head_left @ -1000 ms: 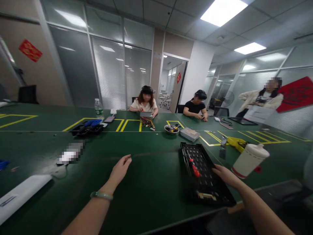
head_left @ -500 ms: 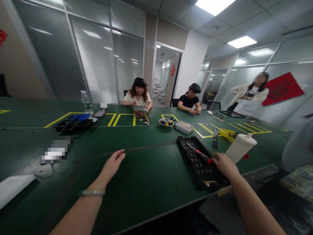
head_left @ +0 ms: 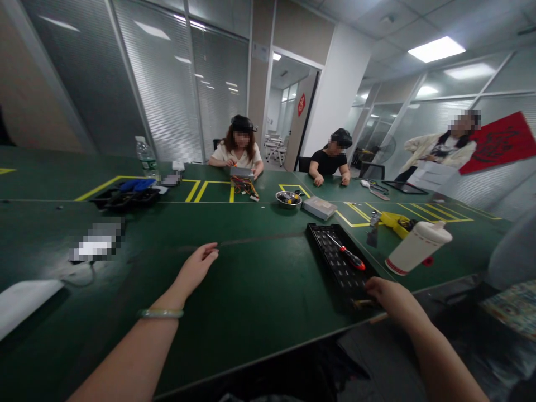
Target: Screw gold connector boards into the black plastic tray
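Left hand: open, relaxed over bench, left of centre
Right hand: shifted to black tray's near end, lower right; grip unclear
Screwdriver: inside tray, untouched

Office workroom: glass partitions, long green worktable, tools

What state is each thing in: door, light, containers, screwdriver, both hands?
Door: open
Ceiling light: on
Plastic bottle: upright
White cup: lid on
Metal bowl: uncovered, items inside
Yellow container: uncovered, items inside
Black tray: open side up
Screwdriver: lying in the tray
Left hand: loosely curled, nothing visibly held
Right hand: at the tray's edge, grip unclear
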Demonstrator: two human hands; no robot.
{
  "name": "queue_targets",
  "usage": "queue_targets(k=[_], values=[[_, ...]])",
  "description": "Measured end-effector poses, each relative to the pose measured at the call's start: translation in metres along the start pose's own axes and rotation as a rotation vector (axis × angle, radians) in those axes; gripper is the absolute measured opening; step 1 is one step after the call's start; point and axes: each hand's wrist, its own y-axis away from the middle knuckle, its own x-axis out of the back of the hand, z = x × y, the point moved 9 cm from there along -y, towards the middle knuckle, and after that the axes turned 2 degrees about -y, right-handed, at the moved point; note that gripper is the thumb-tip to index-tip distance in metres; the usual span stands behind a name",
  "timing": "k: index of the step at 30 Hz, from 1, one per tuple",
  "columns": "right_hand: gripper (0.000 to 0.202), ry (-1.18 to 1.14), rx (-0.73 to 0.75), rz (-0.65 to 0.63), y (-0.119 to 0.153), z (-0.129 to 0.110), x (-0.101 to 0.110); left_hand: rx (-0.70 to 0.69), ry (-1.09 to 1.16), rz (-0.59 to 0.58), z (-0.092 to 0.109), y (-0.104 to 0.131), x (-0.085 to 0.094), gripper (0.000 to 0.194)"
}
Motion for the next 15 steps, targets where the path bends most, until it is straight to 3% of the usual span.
queue_targets(k=[4,8,15], values=[[0.035,-0.005,0.082,0.021,-0.001,-0.012,0.008,-0.009,0.008,-0.012,-0.001,-0.002,-0.001,0.054],[0.023,0.009,0.172,-0.055,-0.001,-0.019,-0.001,-0.008,0.006,-0.011,0.002,0.0,-0.001,0.054],[0.016,0.023,0.146,-0.12,-0.023,0.003,-0.017,-0.036,0.023,0.004,0.009,0.004,0.0,0.049]])
